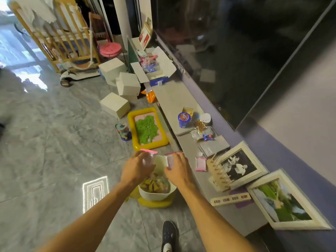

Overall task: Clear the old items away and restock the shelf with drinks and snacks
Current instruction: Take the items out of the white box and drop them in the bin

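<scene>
My hands hold a clear bag [157, 161] edged in pink, above a white tub [157, 194] on a yellow base [156, 203]. A yellow tray [147, 128] with a pink floor holds green sand [146, 129]. The floor [54, 142] is grey marbled tile; on the pale grey shelf [172, 100] stand a blue can [184, 120] and a black-and-white photo in a white frame [240, 165].

glossy grey marble-look floor [54, 142] at left; matt grey shelf [174, 99] centre; clear crinkly plastic bag [158, 182] in a smooth white plastic tub [156, 195]; wooden peg rack [220, 173]; painted wood picture frame [289, 202] lower right.
</scene>
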Tool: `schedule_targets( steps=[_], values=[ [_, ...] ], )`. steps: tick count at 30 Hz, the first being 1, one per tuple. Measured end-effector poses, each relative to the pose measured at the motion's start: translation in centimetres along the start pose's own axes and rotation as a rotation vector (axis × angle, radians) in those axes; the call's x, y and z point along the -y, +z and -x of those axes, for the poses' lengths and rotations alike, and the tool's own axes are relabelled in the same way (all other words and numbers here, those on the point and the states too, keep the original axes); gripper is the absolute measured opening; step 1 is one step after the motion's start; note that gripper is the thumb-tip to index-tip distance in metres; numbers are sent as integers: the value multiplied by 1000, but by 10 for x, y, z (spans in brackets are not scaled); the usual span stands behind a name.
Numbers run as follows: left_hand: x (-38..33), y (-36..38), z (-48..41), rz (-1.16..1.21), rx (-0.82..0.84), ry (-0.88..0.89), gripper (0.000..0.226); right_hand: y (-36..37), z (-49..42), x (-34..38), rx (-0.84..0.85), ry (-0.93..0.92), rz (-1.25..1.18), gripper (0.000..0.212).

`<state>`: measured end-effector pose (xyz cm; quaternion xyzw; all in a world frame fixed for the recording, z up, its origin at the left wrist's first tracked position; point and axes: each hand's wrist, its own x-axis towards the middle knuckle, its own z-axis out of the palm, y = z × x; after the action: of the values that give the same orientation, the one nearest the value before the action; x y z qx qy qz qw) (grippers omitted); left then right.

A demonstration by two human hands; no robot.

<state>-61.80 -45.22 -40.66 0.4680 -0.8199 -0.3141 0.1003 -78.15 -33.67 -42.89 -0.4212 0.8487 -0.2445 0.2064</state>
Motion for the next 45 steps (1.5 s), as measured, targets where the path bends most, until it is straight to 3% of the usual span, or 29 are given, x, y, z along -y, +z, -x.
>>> schedule_targets(
  steps=[4, 11, 18, 21, 23, 25, 30, 37, 45],
  values=[
    [36, 41, -32, 30, 88, -26, 34, 46, -23, -21, 66, 59, -2, 49],
    [133, 149, -80, -2, 192, -120, 42, 177, -50, -83, 188, 210, -1, 54],
    [202, 226, -91, -126, 251, 61, 15, 269, -61, -114, 285, 270, 13, 62],
    [216, 232, -87, -150, 342, 85, 27, 282, -62, -115, 294, 264, 26, 67],
    [215, 225, -83, -105, 384, 31, 49, 282, -59, -113, 302, 242, 42, 67],
    [209, 211, -81, -91, 397, -31, 65, 273, -55, -107, 313, 240, 45, 67],
    [173, 160, -78, -119, 312, 16, 82, 212, -45, -79, 213, 225, 138, 84],
    [107, 34, -97, -236, 113, 166, 77, 78, -53, -13, 1, 251, 189, 95],
    [-16, -127, -102, -193, -4, 418, 84, -94, 3, 102, -407, 342, 211, 88]
  ],
)
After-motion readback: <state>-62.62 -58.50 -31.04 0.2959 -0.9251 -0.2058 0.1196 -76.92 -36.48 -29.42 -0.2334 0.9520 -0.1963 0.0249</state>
